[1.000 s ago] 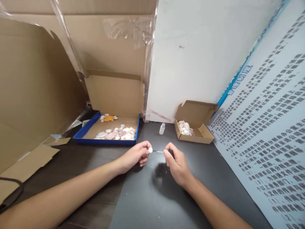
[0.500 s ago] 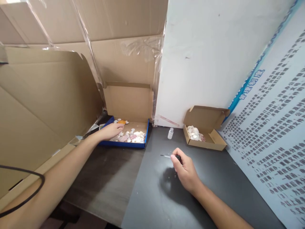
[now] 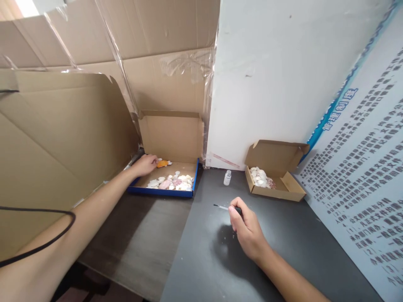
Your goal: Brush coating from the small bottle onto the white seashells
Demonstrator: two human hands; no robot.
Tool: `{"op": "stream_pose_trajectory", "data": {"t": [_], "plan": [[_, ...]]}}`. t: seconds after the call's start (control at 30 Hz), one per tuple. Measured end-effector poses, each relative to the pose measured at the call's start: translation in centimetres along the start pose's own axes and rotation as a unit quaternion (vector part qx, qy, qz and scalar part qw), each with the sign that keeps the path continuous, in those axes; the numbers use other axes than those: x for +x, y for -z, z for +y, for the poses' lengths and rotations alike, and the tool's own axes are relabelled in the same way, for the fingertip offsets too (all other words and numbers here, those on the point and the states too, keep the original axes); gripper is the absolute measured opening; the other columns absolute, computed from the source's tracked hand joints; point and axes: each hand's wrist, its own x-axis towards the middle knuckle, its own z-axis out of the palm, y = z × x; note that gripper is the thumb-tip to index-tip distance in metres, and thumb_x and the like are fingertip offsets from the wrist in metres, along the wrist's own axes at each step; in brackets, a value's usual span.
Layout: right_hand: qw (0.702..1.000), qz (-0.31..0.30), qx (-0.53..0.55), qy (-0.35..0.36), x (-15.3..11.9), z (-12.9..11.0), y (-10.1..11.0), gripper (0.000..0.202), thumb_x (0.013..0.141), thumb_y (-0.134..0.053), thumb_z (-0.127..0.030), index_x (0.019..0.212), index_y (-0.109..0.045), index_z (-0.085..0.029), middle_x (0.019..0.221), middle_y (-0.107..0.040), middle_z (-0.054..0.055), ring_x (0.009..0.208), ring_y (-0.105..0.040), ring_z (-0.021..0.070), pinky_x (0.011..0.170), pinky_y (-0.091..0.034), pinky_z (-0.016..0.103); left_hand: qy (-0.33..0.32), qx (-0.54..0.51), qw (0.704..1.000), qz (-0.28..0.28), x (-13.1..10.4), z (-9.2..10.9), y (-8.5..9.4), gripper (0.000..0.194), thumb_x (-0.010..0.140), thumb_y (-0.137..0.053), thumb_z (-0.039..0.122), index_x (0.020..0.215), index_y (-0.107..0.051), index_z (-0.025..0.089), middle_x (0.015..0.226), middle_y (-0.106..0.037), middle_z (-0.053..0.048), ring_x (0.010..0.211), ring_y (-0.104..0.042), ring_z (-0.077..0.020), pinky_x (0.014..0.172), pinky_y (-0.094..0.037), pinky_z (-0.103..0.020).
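Over the left end of the blue-edged box (image 3: 162,192), my left hand (image 3: 147,164) has its fingers closed, pointing down; what they hold, if anything, is hidden. An orange shell (image 3: 162,163) lies just right of those fingertips. White and pink shells (image 3: 176,182) fill the box's front part. My right hand (image 3: 247,224), fingers closed above the dark mat, grips a small brush (image 3: 223,207) by its black cap, bristles pointing left. A small clear bottle (image 3: 227,178) stands uncapped behind it.
An open cardboard box (image 3: 277,193) with white and pinkish shells (image 3: 260,178) stands at the right rear. Cardboard walls (image 3: 63,134) rise at the left, a white panel (image 3: 261,75) behind, and a printed sheet (image 3: 362,176) at the right. A black cable (image 3: 47,242) crosses my left forearm.
My left hand has moved left and slightly back, from over the orange shell to the box's left end. My right hand still holds the brush in nearly the same place. The view has shifted slightly.
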Motion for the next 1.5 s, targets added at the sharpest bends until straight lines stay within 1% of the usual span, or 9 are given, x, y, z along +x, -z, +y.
{"op": "stream_pose_trajectory", "data": {"t": [0.17,0.33,0.57,0.77,0.83,0.97,1.03,1.3,1.5], "plan": [[1.0,0.003,0.01,0.0,0.1,0.0,0.0,0.029,0.099,-0.035,-0.042,0.078,-0.038,-0.023,0.057,-0.038,-0.007,0.051,-0.036,0.0122,0.05,-0.03,0.025,0.046,0.097,0.994,-0.002,1.0,-1.1,-0.4,0.03,0.089,-0.054,0.043,0.1,-0.063,0.016,0.11,-0.064,-0.01,0.102,-0.057,-0.024,0.09,-0.042,-0.042],[1.0,-0.012,-0.001,0.002,0.1,0.0,0.0,0.028,0.099,-0.036,-0.041,0.078,-0.038,-0.023,0.057,-0.038,-0.007,0.051,-0.037,0.0122,0.051,-0.031,0.025,0.052,0.141,0.989,-0.015,1.2,-0.9,-1.4,0.024,0.081,-0.053,0.032,0.095,-0.067,0.018,0.115,-0.067,-0.018,0.113,-0.05,-0.0358,0.088,-0.037,-0.041],[1.0,-0.013,-0.014,-0.001,0.0,0.1,-0.1,0.028,0.099,-0.036,-0.043,0.079,-0.039,-0.023,0.058,-0.038,-0.007,0.051,-0.037,0.0125,0.051,-0.032,0.025,0.084,0.165,0.982,-0.037,2.2,-0.6,-1.8,0.029,0.086,-0.053,0.036,0.097,-0.068,0.014,0.112,-0.068,-0.019,0.115,-0.05,-0.0396,0.089,-0.037,-0.045],[1.0,-0.025,-0.011,-0.011,-0.1,0.1,-0.2,0.028,0.099,-0.036,-0.042,0.079,-0.038,-0.023,0.056,-0.037,-0.007,0.05,-0.036,0.0127,0.05,-0.031,0.025,0.103,0.189,0.975,-0.05,2.0,0.3,-1.8,0.038,0.092,-0.059,0.035,0.125,-0.056,0.016,0.125,-0.059,-0.01,0.105,-0.061,-0.0228,0.087,-0.054,-0.045],[0.999,-0.027,-0.01,-0.013,-0.2,0.0,-0.2,0.027,0.098,-0.037,-0.042,0.079,-0.038,-0.023,0.056,-0.036,-0.007,0.05,-0.036,0.0128,0.05,-0.03,0.025,0.1,0.191,0.975,-0.05,1.8,0.5,-1.8,0.035,0.092,-0.057,0.034,0.121,-0.059,0.015,0.121,-0.061,-0.013,0.107,-0.06,-0.0267,0.088,-0.052,-0.047],[0.999,-0.031,-0.007,-0.019,-0.2,-0.1,-0.2,0.027,0.098,-0.037,-0.042,0.079,-0.038,-0.024,0.055,-0.035,-0.008,0.05,-0.035,0.0127,0.049,-0.03,0.025,0.095,0.181,0.978,-0.047,1.5,0.4,-1.7,0.03,0.088,-0.054,0.033,0.103,-0.067,0.011,0.105,-0.068,-0.02,0.113,-0.053,-0.0412,0.09,-0.041,-0.051],[0.999,-0.032,-0.008,-0.021,-0.2,-0.1,-0.2,0.027,0.098,-0.037,-0.042,0.079,-0.038,-0.024,0.055,-0.035,-0.008,0.05,-0.035,0.0126,0.049,-0.03,0.025,0.093,0.178,0.978,-0.049,1.3,0.2,-1.7,0.031,0.085,-0.053,0.034,0.1,-0.069,0.012,0.102,-0.069,-0.02,0.111,-0.053,-0.0422,0.089,-0.039,-0.049],[1.0,-0.022,-0.021,-0.006,-0.1,0.0,-0.2,0.029,0.098,-0.037,-0.044,0.078,-0.039,-0.023,0.057,-0.038,-0.007,0.051,-0.037,0.0127,0.051,-0.032,0.025,0.075,0.192,0.977,-0.047,0.2,-0.3,-1.5,0.031,0.085,-0.053,0.044,0.092,-0.071,0.019,0.12,-0.063,-0.015,0.116,-0.05,-0.038,0.091,-0.041,-0.043],[1.0,-0.025,-0.019,-0.006,-0.3,-0.1,-0.1,0.029,0.098,-0.036,-0.044,0.078,-0.039,-0.024,0.056,-0.038,-0.007,0.05,-0.037,0.0128,0.05,-0.031,0.025,0.063,0.213,0.973,-0.057,-0.3,-0.2,-1.2,0.035,0.093,-0.057,0.034,0.123,-0.057,0.017,0.125,-0.059,-0.01,0.104,-0.061,-0.0225,0.088,-0.053,-0.044]]}}
